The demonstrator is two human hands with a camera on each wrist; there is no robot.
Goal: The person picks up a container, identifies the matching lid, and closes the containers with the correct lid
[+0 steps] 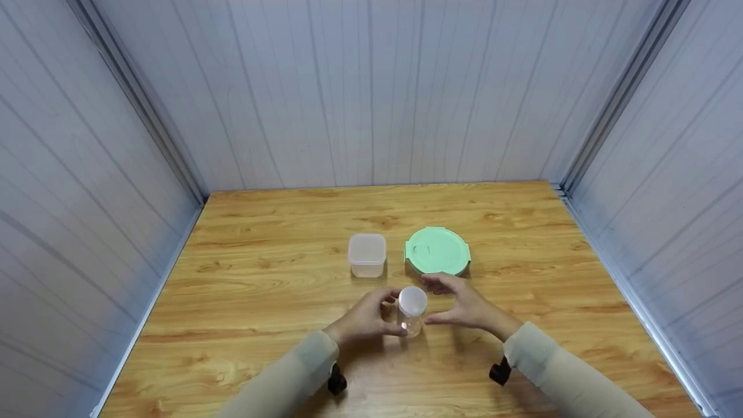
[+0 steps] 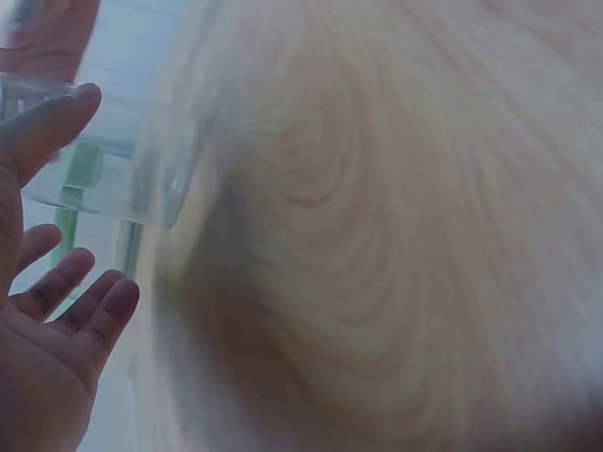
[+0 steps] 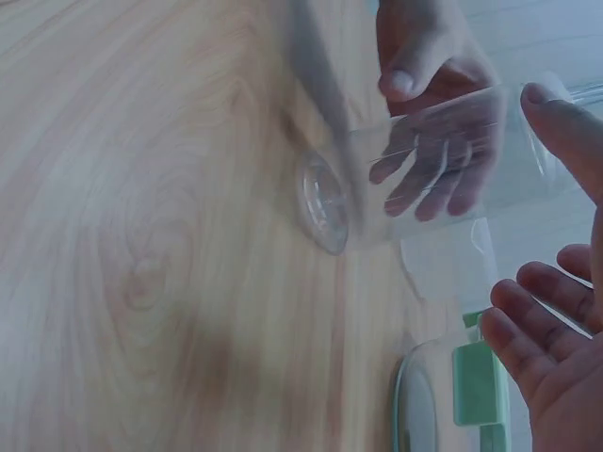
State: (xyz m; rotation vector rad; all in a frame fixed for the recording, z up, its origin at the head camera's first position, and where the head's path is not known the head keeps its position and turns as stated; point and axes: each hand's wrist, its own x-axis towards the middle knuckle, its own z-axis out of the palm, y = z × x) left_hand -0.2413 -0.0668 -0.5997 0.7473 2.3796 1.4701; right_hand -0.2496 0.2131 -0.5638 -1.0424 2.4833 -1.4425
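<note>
A clear jar with a white lid (image 1: 412, 313) stands upright on the wooden table between my two hands. My left hand (image 1: 367, 316) is on its left side, thumb and fingers spread around it. In the right wrist view, the left hand's loosely bent fingers show through the clear wall of the jar (image 3: 415, 160); whether any of them touch it I cannot tell. On the other side, my right hand (image 1: 471, 305) faces the jar with thumb and fingers apart, and a gap shows between them in the head view.
Behind the jar stand a translucent square box (image 1: 367, 255) and, to its right, a round container with a green lid (image 1: 438, 251), close to my right fingertips. Panel walls (image 1: 371, 104) enclose the wooden table (image 1: 261, 290) at the back and both sides.
</note>
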